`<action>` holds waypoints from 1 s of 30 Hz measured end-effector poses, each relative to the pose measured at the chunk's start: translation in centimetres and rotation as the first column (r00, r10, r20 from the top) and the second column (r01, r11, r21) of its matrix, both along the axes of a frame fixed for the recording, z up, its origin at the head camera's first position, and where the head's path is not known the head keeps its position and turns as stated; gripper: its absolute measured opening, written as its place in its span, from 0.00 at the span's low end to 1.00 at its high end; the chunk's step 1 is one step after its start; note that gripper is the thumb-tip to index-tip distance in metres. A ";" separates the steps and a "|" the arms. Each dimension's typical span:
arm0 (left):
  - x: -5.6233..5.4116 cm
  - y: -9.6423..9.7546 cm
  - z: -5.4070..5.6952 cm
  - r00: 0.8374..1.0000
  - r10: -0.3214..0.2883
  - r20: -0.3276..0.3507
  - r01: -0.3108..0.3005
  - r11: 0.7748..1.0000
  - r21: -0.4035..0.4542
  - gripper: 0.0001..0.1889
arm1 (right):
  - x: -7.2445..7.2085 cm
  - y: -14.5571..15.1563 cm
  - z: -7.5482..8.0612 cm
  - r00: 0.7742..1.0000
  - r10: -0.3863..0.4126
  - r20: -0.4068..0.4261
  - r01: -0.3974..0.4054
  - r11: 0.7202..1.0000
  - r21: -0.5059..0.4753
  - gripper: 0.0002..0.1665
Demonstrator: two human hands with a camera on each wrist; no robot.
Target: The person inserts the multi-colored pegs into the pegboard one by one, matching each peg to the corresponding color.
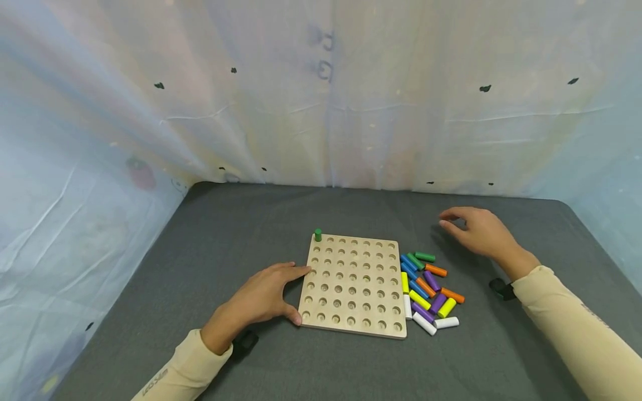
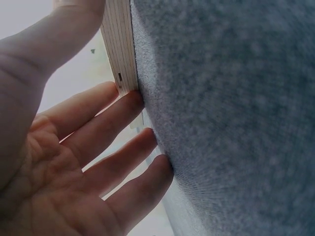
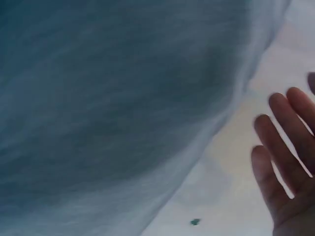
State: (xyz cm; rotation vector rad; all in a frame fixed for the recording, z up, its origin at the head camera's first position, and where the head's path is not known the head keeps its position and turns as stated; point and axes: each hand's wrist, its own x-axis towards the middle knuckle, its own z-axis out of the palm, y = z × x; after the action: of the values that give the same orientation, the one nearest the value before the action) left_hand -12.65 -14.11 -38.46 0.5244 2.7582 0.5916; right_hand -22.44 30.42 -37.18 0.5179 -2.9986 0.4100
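A square wooden pegboard [image 1: 345, 286] with rows of round holes lies flat on the grey table. One green peg [image 1: 318, 235] stands upright in its far left corner hole. My left hand [image 1: 268, 294] rests against the board's left edge, thumb near the front corner and fingers farther up; the left wrist view has its fingertips touching the board's side [image 2: 120, 49] and the cloth. To the right, my right hand [image 1: 478, 229] hovers over the table beyond the loose pegs, holding nothing. Its fingers [image 3: 278, 152] look spread and loosely bent in the right wrist view.
Against the board's right side lies a loose pile of coloured pegs, among them a yellow peg [image 1: 447, 308], a white peg [image 1: 446, 322], an orange peg [image 1: 453, 295] and a green peg [image 1: 424, 257]. Pale sheeting [image 1: 321, 139] hangs behind the grey table [image 1: 241, 223].
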 end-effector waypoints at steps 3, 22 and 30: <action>0.0 0.0 0.0 1.000 0.001 0.001 -0.001 1.000 -0.003 0.53 | 0.4 0.8 -0.8 0.999 -0.003 -0.048 0.004 1.000 0.011 0.20; 0.2 -0.1 0.1 1.000 0.001 0.006 -0.001 1.000 0.008 0.52 | 3.5 -1.4 -2.5 0.995 0.036 -0.089 -0.042 0.996 -0.073 0.22; 0.3 0.0 0.2 1.000 0.005 0.013 -0.005 1.000 0.015 0.52 | 3.7 -2.4 -2.8 0.992 0.098 -0.077 -0.103 0.993 -0.061 0.20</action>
State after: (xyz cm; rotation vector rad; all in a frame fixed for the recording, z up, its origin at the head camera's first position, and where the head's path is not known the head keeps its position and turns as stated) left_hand -12.37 -14.12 -38.29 0.5154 2.7459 0.6159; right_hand -18.79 27.99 -40.00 0.6654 -2.8859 0.4819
